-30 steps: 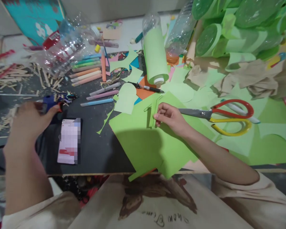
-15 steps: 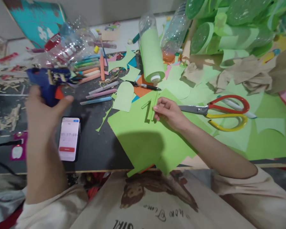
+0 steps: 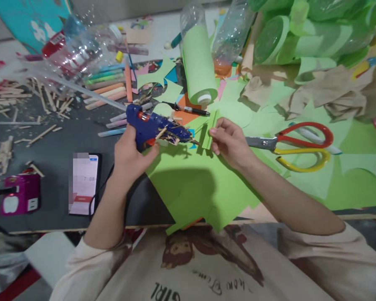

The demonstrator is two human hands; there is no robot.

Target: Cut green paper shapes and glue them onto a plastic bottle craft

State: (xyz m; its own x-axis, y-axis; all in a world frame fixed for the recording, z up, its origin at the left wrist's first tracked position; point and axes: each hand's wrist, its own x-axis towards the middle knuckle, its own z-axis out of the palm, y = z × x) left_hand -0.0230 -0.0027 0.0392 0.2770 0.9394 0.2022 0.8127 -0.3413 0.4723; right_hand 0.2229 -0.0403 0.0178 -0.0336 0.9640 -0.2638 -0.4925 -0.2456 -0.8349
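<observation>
My left hand (image 3: 133, 152) is closed around a blue hot glue gun (image 3: 141, 123), whose nozzle end is crusted with bits of wooden stick. A long clear glue stick (image 3: 90, 93) juts from its back. Between the fingers of my right hand (image 3: 228, 138) is a narrow folded strip of green paper (image 3: 210, 131), held upright just right of the nozzle. Whether nozzle and strip touch, I cannot tell. Beneath both hands lies a sheet of bright green paper (image 3: 181, 184). Large scissors (image 3: 263, 143) with red and yellow handles lie beyond my right wrist.
A bottle wrapped in green paper (image 3: 199, 69) stands behind the hands, near a black pen (image 3: 192, 110). To the left are a phone (image 3: 84, 184), a magenta box with a cable (image 3: 21, 194) and scattered wooden sticks (image 3: 6, 154). Crumpled brown paper (image 3: 326, 92) lies at right.
My left hand has brought the glue gun from the far left to the middle, close to the green strip. My right hand has shifted slightly right, still holding the strip.
</observation>
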